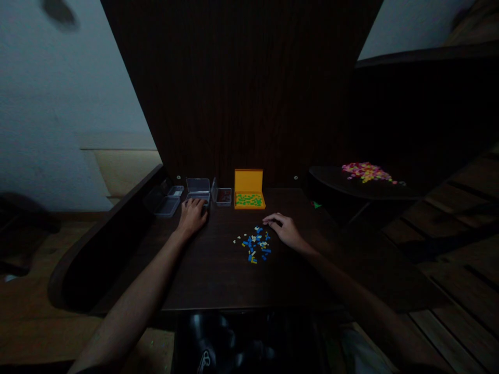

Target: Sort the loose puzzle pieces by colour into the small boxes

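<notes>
The bricks [253, 239] are scattered on the table [218, 280], just left of the right hand [286, 231], whose fingers are loosely curled; whether one is pinched cannot be told. By the half-spread left hand [192, 214], a clear box [198, 184] is partly covered, any hold hidden

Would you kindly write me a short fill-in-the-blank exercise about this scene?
1. The pieces inside the open yellow box are ____.
2. Beside the right hand, loose pieces are blue, yellow and ____.
3. In the picture, the pink-and-yellow pile lies to the ____ of the yellow box.

Missing words: green; white; right.
</notes>
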Available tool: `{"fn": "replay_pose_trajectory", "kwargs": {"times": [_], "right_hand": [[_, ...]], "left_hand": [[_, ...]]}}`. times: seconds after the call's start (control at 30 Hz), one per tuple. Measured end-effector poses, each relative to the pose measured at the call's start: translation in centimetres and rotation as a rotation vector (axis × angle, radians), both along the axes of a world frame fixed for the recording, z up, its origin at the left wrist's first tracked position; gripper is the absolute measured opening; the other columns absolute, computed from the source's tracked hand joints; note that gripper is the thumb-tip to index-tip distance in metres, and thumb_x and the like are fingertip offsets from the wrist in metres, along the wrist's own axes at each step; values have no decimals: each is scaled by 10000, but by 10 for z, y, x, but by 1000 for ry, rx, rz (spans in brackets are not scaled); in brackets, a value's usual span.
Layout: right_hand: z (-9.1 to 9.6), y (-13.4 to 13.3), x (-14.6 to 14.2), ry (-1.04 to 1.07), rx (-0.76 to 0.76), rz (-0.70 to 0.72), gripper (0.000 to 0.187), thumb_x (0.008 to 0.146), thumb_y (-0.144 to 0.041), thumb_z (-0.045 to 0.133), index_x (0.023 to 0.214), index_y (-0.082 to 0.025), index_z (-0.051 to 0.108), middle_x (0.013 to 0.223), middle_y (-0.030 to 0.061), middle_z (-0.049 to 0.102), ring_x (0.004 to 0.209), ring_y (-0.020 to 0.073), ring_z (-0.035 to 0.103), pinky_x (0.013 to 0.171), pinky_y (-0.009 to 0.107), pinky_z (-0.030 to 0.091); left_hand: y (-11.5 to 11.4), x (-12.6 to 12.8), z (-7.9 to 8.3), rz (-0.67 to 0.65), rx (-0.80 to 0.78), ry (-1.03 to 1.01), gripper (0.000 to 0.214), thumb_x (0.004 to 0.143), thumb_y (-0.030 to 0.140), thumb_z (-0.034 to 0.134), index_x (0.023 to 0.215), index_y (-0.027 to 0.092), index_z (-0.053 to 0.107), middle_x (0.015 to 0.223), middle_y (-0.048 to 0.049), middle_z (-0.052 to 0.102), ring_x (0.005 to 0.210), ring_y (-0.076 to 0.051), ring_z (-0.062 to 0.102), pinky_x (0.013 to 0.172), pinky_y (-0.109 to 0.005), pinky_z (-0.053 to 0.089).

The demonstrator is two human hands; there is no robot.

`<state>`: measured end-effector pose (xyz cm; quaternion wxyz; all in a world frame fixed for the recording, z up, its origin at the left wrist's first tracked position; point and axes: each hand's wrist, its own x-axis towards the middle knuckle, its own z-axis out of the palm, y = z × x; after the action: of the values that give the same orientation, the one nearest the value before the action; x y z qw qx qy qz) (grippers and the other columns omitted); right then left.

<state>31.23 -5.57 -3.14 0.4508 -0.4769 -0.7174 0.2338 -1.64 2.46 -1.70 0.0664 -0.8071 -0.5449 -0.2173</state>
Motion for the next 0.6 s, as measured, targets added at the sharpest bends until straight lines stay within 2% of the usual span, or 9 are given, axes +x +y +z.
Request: {"fn": "replay_pose_trajectory", "kwargs": {"times": [0.1,0.2,0.3,0.4,0.47,0.53,0.6], "right_hand": [[1,0,1,-26,2,12,185,853,-189,534,870,-193,719,842,61,737,833,204,665,816,371,521],[0,0,1,-47,6,21,192,852,-186,535,887,-193,724,844,61,732,825,200,661,796,357,521],[1,-1,0,-94,15,29,194,855,-182,537,906,-196,724,860,61,725,822,195,650,767,339,517],[3,-3,-1,-181,37,48,180,862,-178,553,919,-191,723,868,62,707,798,185,623,739,321,506],[4,-4,-1,-228,61,71,173,871,-179,560,926,-189,724,872,62,688,809,183,611,745,319,501],[3,-5,-1,-254,86,97,172,883,-187,562,925,-193,729,889,63,667,849,187,610,777,327,501],[2,-6,-1,-279,103,117,171,884,-195,572,926,-201,737,899,63,645,875,191,607,801,336,500]], "left_hand": [[-4,0,4,9,0,-22,316,829,196,491,1123,188,607,1139,-141,674,1140,-350,557,983,-565,399],[-4,-2,6,-14,-13,-74,377,808,152,480,1165,175,600,1114,-121,691,1048,-290,631,942,-462,466],[-4,-3,8,-91,-38,-128,383,808,162,483,1171,163,608,1086,-108,705,913,-238,680,882,-378,512],[-6,-4,10,-160,-33,-156,327,823,210,496,1116,170,635,1064,-101,708,855,-231,680,875,-385,516],[-8,-5,13,-147,36,-141,286,847,238,489,1076,178,650,1055,-102,697,914,-250,657,886,-405,511],[-11,-6,18,-81,159,-106,256,867,260,492,1044,188,662,1110,-115,666,1050,-294,596,934,-454,486],[-15,-8,24,12,255,-85,233,862,259,523,1033,187,663,1263,-133,590,1147,-337,526,964,-514,456]]}}
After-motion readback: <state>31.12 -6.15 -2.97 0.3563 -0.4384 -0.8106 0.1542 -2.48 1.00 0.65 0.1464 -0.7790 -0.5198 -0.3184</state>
